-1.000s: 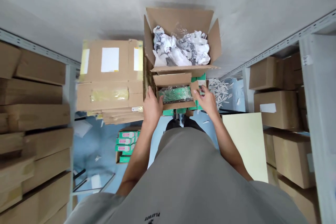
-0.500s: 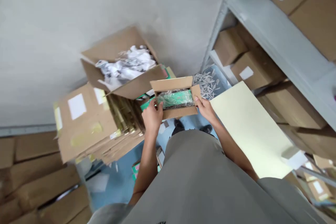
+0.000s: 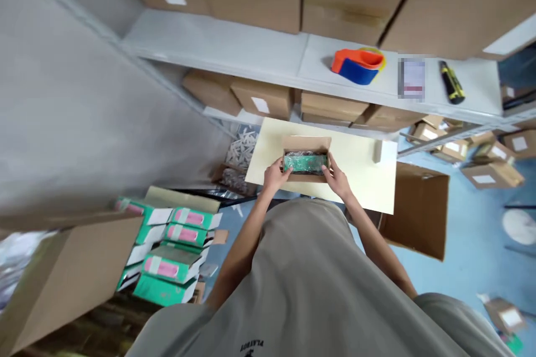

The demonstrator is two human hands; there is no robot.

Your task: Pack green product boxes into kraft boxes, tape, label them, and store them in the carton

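A small open cardboard box [image 3: 307, 178] is held between my two hands over a pale yellow tabletop [image 3: 360, 178]. Inside it lies a green package [image 3: 305, 163] in clear plastic wrap. My left hand [image 3: 275, 175] grips the box's left end, its thumb over the rim. On the right end, my right hand [image 3: 337, 181] is closed the same way. The box's far flap stands up. Whether its base touches the tabletop, I cannot tell.
A white block [image 3: 378, 152] stands at the tabletop's right. On the shelf [image 3: 259, 47] beyond are orange and blue tape dispenser-like object [image 3: 358, 67] and a yellow-black utility knife [image 3: 452, 82]. Green boxes [image 3: 167, 256] are at left; a large open carton [image 3: 414, 209] is at right.
My view has swung right, from the carton of crumpled paper to the yellow tabletop and shelf. The small box has come along in both hands, and its right flap no longer sticks out.
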